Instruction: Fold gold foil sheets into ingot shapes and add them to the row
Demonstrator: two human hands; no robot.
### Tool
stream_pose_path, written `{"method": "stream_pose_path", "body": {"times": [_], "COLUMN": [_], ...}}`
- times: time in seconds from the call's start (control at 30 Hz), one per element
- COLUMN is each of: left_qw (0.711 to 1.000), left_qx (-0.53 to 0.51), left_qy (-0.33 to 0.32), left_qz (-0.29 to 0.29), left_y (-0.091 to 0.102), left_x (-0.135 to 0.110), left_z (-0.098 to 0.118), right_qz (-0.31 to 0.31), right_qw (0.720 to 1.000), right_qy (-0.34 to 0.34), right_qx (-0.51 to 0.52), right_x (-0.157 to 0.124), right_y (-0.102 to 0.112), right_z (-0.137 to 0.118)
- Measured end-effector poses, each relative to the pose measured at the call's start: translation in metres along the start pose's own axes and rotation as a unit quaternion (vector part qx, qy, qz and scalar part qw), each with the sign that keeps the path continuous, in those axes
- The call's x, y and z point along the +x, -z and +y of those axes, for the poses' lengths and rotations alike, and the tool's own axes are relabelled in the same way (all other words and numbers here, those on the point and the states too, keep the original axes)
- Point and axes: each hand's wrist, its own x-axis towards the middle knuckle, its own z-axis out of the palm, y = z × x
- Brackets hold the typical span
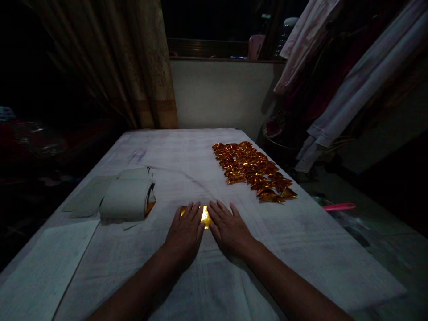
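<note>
A small gold foil sheet lies on the white cloth-covered table, mostly hidden under my hands. My left hand rests flat on its left part, fingers stretched out. My right hand lies flat on its right part, fingers spread and pointing away from me. Both hands press down side by side, thumbs nearly touching. A heap of several folded gold foil pieces lies further back on the right.
A stack of pale paper sheets with a gold edge showing lies left of my hands. A curtain hangs at the back left, clothes hang at the right. A pink object lies beyond the table's right edge.
</note>
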Motion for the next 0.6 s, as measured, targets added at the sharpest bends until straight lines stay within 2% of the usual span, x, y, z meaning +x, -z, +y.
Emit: {"method": "stream_pose_path", "body": {"times": [0.1, 0.3, 0.47, 0.6], "left_qw": [0.999, 0.996, 0.996, 0.995], "left_qx": [0.023, 0.034, 0.039, 0.048], "left_qy": [0.037, 0.066, 0.071, 0.084], "left_qz": [-0.017, -0.047, -0.039, -0.016], "left_y": [-0.001, 0.018, 0.020, 0.013], "left_x": [-0.010, -0.028, -0.032, -0.031], "left_z": [-0.011, -0.036, -0.038, -0.033], "right_qz": [-0.009, -0.010, 0.004, 0.058], "right_qw": [1.000, 1.000, 1.000, 0.997], "right_qy": [-0.001, -0.007, -0.004, 0.023], "right_qx": [0.005, 0.003, -0.013, -0.038], "right_x": [0.000, 0.000, 0.000, 0.002], "right_y": [0.002, 0.001, -0.001, -0.003], "right_z": [0.000, -0.001, 0.000, -0.010]}}
